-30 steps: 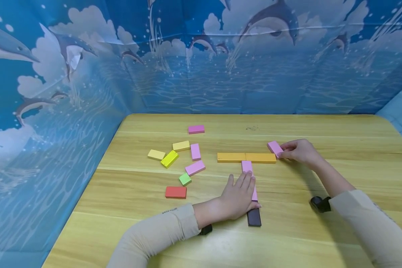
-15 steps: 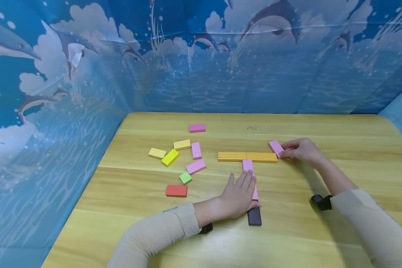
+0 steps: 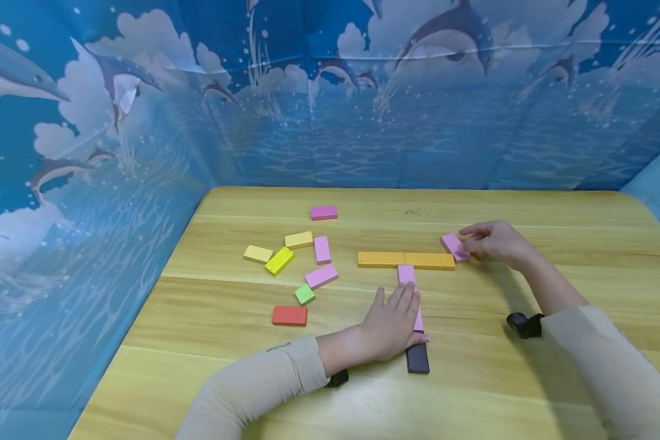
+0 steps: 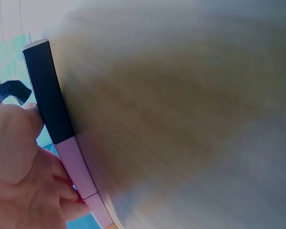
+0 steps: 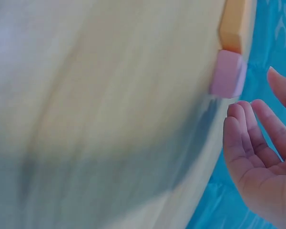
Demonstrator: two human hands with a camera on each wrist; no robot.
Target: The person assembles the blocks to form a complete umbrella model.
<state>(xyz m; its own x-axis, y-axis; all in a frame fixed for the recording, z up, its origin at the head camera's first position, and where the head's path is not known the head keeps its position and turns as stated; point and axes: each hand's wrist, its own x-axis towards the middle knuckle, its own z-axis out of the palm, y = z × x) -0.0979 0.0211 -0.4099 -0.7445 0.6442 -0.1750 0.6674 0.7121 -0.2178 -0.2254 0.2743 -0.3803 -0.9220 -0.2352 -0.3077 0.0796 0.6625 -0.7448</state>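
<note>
My left hand [image 3: 390,321] lies with straight fingers on a column of pink blocks [image 3: 405,274], partly covering it. A dark block [image 3: 417,359] continues the column at its near end, by the thumb. Across the far end run two orange blocks [image 3: 429,261], set end to end. At their right end a slanted pink block [image 3: 453,247] touches the bar. Beside that block is my right hand [image 3: 495,244]; in the right wrist view thumb and fingers are spread apart, with nothing between them and the pink block [image 5: 227,75] just beyond the fingertips.
Left of the column lie loose blocks: a red block [image 3: 289,316], a green block [image 3: 305,294], a bright yellow block [image 3: 279,261], two pale yellow ones and several pink ones, including a darker pink block [image 3: 323,212] farther back. A blue dolphin-print curtain [image 3: 357,140] stands behind the table.
My right hand has let go of the slanted pink block, its thumb and fingers parting and lifting slightly. My left hand stays on the column.
</note>
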